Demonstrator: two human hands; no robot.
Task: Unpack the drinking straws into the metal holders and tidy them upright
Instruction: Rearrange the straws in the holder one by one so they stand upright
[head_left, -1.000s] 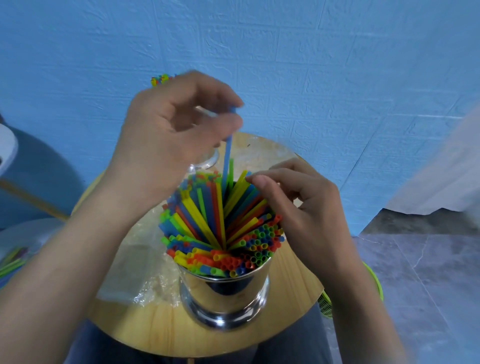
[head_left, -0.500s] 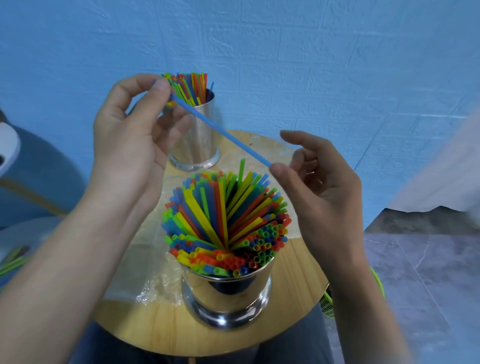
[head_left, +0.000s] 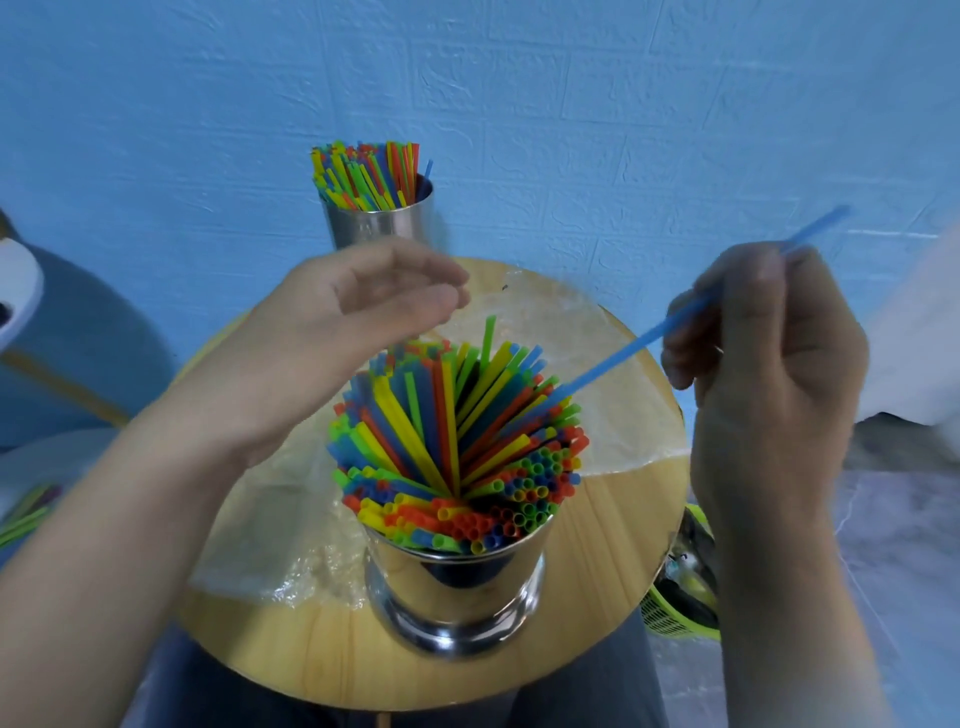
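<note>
The blue straw (head_left: 618, 358), drawn up by the left hand (head_left: 332, 338) a second ago, is now held by the right hand (head_left: 769, 364) alone, its lower tip slanting into the near holder (head_left: 457, 587). The left hand has let go and hovers open above the bundle.

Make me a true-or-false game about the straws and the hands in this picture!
1. The right hand holds a blue straw. True.
2. The left hand grips a green straw. False: it holds nothing.
3. The near holder and the far holder both have straws in them. True.
4. The table is square. False: it is round.
</note>
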